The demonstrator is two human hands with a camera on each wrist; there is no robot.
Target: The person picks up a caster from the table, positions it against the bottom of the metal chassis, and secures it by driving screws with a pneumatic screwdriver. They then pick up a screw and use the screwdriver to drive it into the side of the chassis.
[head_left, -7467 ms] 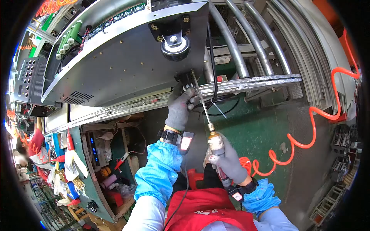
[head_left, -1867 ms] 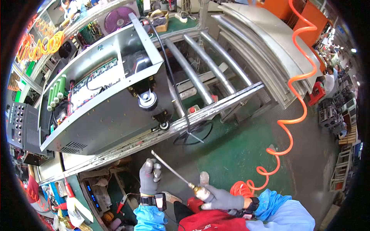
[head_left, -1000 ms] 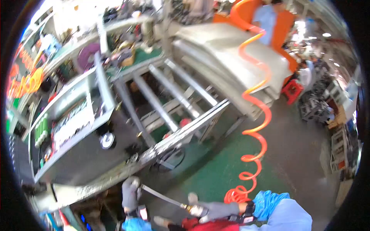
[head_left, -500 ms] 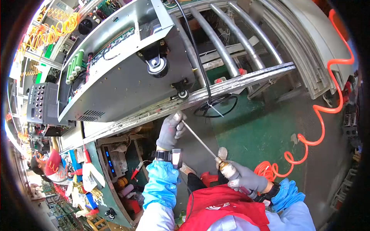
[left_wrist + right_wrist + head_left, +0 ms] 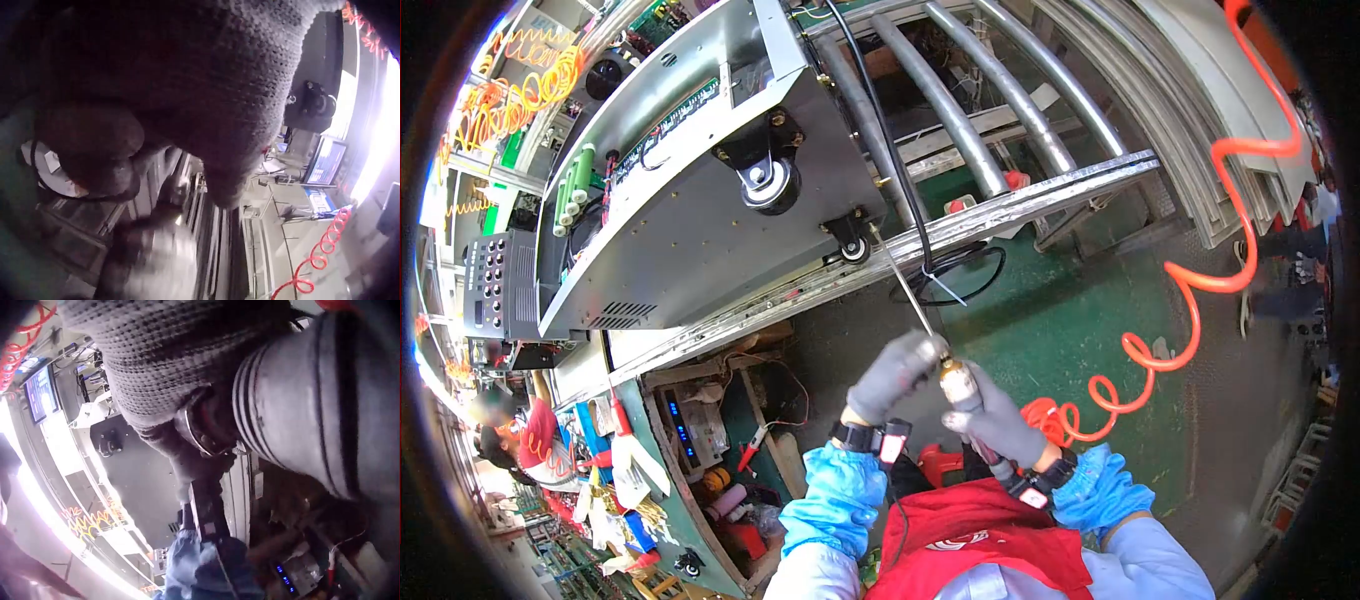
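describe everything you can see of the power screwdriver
The power screwdriver has a long, thin, silvery shaft that looks like metal, a gold-coloured collar and a pale barrel with a darker rear part. In the head view it slants up and leftward, its tip beside the small caster on the dark cabinet; whether it touches there cannot be told. The gloved right hand grips the barrel; the gloved left hand is at the shaft's base, its hold unclear.
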